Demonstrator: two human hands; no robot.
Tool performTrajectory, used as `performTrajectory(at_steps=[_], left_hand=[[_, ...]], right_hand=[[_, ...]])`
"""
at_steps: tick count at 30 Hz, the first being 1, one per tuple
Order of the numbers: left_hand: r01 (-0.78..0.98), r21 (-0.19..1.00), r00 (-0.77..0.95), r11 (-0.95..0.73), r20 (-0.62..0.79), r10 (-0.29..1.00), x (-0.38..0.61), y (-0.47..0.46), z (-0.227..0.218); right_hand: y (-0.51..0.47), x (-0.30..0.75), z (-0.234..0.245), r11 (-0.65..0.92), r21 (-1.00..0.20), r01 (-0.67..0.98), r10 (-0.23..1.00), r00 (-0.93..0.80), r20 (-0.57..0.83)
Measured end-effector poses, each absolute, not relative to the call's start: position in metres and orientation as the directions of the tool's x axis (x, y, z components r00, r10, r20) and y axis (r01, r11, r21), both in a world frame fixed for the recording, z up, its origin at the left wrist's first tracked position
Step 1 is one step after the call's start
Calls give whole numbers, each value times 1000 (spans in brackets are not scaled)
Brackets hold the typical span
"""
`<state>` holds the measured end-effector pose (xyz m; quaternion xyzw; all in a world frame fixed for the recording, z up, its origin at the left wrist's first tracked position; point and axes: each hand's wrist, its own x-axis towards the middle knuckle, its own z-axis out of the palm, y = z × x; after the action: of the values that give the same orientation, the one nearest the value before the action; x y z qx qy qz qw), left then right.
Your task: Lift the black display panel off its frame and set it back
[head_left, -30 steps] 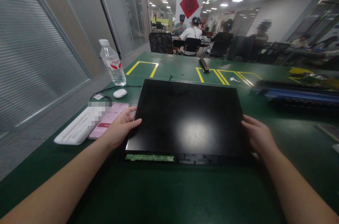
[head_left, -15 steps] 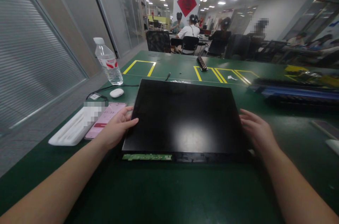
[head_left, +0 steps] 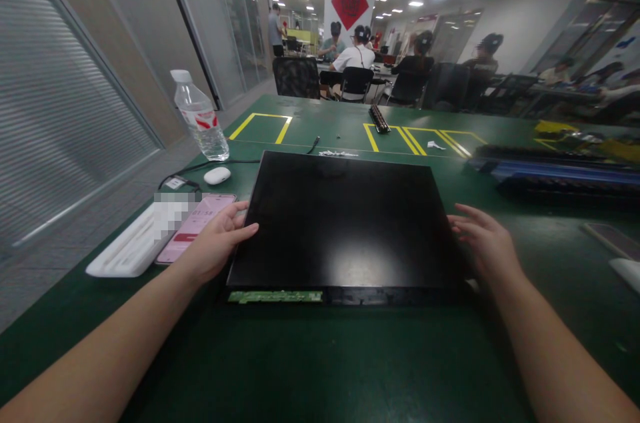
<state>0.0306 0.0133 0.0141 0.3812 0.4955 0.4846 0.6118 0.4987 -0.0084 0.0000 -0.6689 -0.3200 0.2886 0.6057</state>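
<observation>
A black LCD panel (head_left: 340,216) lies in front of me with its glossy face up, a ceiling light mirrored in it. Along its near edge runs a narrow green circuit board (head_left: 275,297) beside a dark strip. My left hand (head_left: 220,243) grips the panel's left edge, thumb over the top face and fingers at the side. At the right edge is my right hand (head_left: 487,246), fingers apart and fingertips close to the side; whether they touch it I cannot tell. The undersides of the panel's edges are hidden.
On the green table (head_left: 320,369), a water bottle (head_left: 201,119), a white earbud case (head_left: 217,175), a pink phone (head_left: 183,236) and a white tray (head_left: 123,246) stand left. Blurred dark-blue strips (head_left: 560,173) lie right. Several people sit at tables behind.
The whole view has shifted slightly to the left. My right fingers look a little more spread. A standing person now shows at the back left. The panel stays between my hands.
</observation>
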Motion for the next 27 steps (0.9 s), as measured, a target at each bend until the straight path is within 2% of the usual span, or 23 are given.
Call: performTrajectory(at_steps=[11, 21, 27], left_hand=[[-189, 963, 35, 192, -188, 981, 32, 14, 12], [-186, 972, 53, 144, -136, 989, 31, 13, 6], [-190, 971, 65, 146, -136, 989, 31, 11, 8]], right_hand=[[-12, 490, 10, 22, -998, 51, 713, 699, 52], [-12, 495, 6, 15, -995, 100, 714, 695, 81], [-11, 494, 5, -1, -998, 61, 714, 699, 42]])
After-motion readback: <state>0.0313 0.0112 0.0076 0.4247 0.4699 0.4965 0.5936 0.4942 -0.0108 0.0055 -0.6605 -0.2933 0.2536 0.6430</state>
